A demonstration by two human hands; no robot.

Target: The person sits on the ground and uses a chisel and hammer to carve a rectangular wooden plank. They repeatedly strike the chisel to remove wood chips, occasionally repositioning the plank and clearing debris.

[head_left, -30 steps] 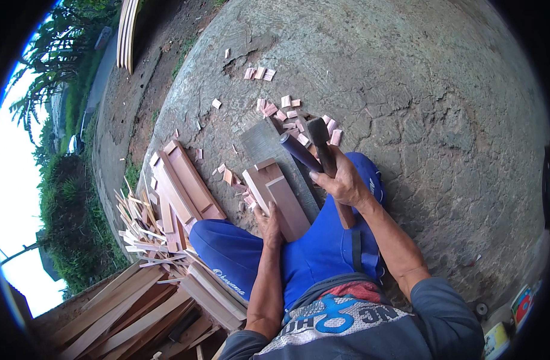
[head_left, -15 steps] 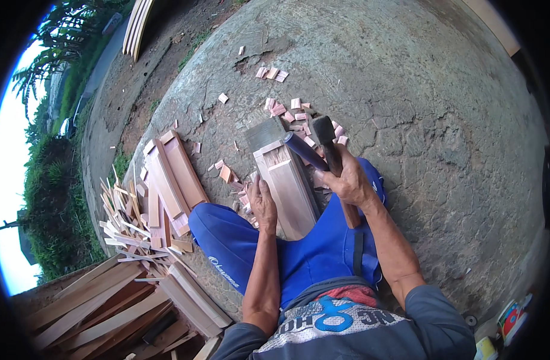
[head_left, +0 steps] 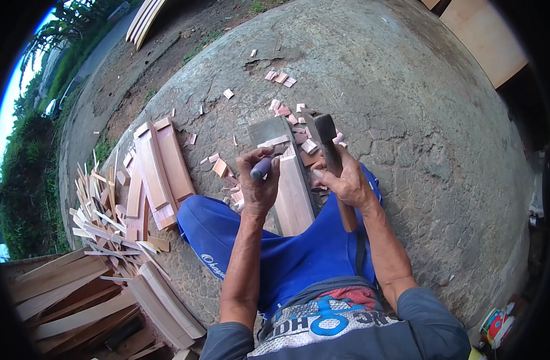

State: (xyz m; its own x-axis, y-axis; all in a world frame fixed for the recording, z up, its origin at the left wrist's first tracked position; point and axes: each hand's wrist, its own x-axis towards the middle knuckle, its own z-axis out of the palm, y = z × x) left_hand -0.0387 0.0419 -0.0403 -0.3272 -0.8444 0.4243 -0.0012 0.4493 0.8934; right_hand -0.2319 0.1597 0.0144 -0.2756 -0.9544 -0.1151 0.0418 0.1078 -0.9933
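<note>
My left hand [head_left: 258,193] is wrapped round the purple handle of a chisel [head_left: 262,168]; its blade end is mostly hidden by the fingers. The hand hovers over the far part of a pale wooden workpiece [head_left: 293,201], which lies between my legs and has a raised strip across its far end. Beneath that piece a grey-brown plank [head_left: 265,130] sticks out. Closed on the wooden handle of a dark, block-headed hammer [head_left: 325,127], my right hand [head_left: 353,181] is just right of the workpiece, the hammer head pointing away from me.
Small offcuts [head_left: 310,146] lie scattered around the plank. Left of my knee rest several notched boards [head_left: 174,157], beside a heap of thin wood strips [head_left: 101,207]. Longer planks [head_left: 77,300] fill the lower left. Cracked concrete [head_left: 431,144] spreads to the right.
The chisel has passed from my right hand to my left, which was open beside the workpiece. My right hand keeps only the hammer. The view has shifted slightly.
</note>
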